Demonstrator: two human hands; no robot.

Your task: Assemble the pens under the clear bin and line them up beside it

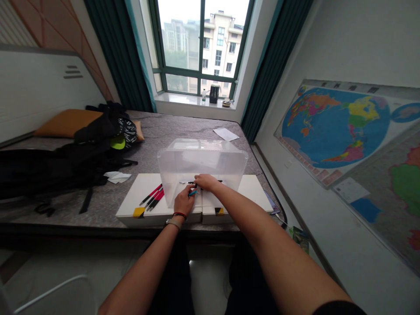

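Clear plastic bin (203, 164) appears tipped on its side, open toward the person, straddling two low white boxes. Beneath everything spreads the grey marbled bed surface (183, 124), with black fabric bags (65, 166) at left. The flat white boxes (131, 199) stand side by side along its near edge. Both hands meet at the bin's opening: the left hand (184, 201) has its fingers curled, pinching a small blue-and-black piece (192, 192); the right hand (206, 182) bends over just beside it, its fingertips close together, their exact grip too small to tell. Slim red-and-black pens (155, 199) lie fanned on the left box, outside the bin.
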